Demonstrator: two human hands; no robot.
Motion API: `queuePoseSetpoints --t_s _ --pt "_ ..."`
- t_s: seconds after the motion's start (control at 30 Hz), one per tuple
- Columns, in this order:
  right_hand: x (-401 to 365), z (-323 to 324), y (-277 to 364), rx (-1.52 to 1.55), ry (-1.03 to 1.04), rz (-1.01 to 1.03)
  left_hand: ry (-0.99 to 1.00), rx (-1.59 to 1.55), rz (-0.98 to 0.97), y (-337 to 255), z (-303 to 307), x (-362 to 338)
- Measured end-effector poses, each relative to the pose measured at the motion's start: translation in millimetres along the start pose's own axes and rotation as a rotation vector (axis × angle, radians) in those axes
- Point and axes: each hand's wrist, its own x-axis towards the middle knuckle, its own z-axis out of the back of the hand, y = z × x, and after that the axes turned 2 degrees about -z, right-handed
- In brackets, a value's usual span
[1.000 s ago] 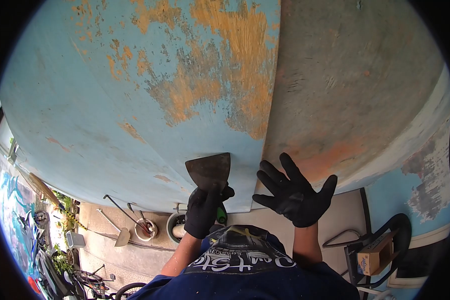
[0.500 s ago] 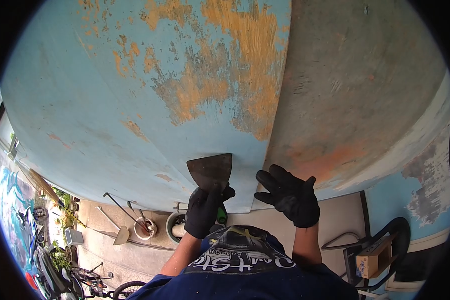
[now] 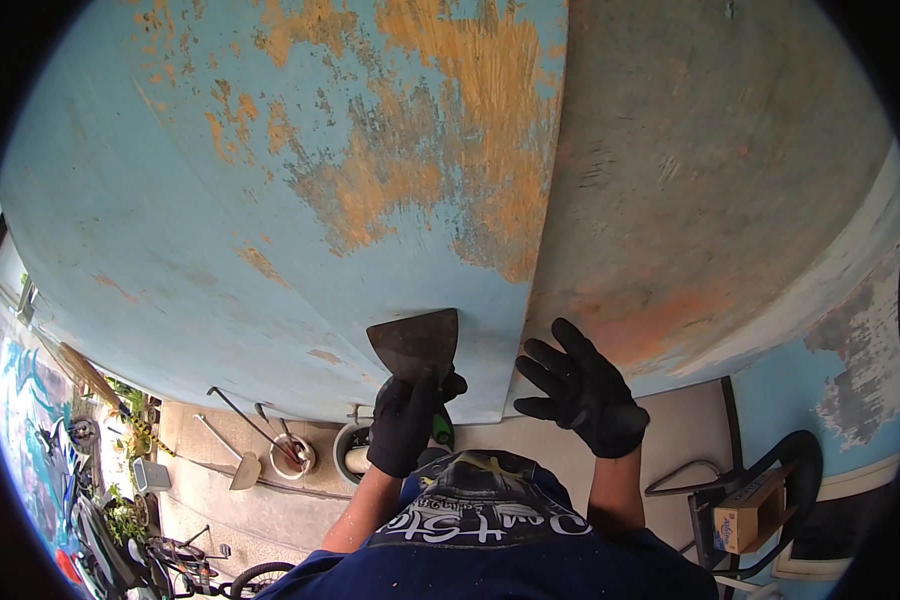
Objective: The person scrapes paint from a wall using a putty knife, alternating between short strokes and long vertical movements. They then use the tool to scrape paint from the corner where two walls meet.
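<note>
My left grip (image 3: 404, 425) is closed tight around the scraper (image 3: 415, 338), and its dark blade points up in front of the blue wall (image 3: 170, 300). I can't tell if they touch. My right grip (image 3: 585, 400) is spread, its fingers bent a little, near the low end of the gray wall (image 3: 710, 180). A bucket (image 3: 310, 461) stands on the ground (image 3: 290, 510) to the left.

My left glove (image 3: 402, 428) and right glove (image 3: 585, 395) are both black, and my scraper (image 3: 415, 340) is a dark brownish grey. Above the scraper, the wall (image 3: 200, 210) is pale blue, broken by ragged orange and grey patches (image 3: 490, 120). Up and right of the scraper, the panel (image 3: 710, 160) is mottled grey-brown with a reddish-orange smear (image 3: 660, 325). Below the scraper, my shirt (image 3: 370, 575) is navy, with white lettering (image 3: 475, 528) and some yellow in its print.
</note>
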Motion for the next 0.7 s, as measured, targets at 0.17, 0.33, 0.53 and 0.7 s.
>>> queuePoseSetpoints --t_s 0.17,0.33,0.53,0.7 --pt "-3.8 9.6 -1.4 0.053 0.103 -0.02 -0.051 -0.162 0.056 5.5 -5.9 0.7" --pt "-10.7 17.5 -3.0 -0.001 0.089 -0.092 -0.032 -0.049 0.028 9.5 -3.8 3.6" --pt "-12.0 22.8 -3.9 0.104 0.07 -0.183 -0.059 -0.113 0.089 1.5 -8.2 3.3" --pt "-8.3 26.5 -7.3 0.02 -0.027 -0.266 -0.044 -0.076 0.046 10.9 -5.7 5.6"
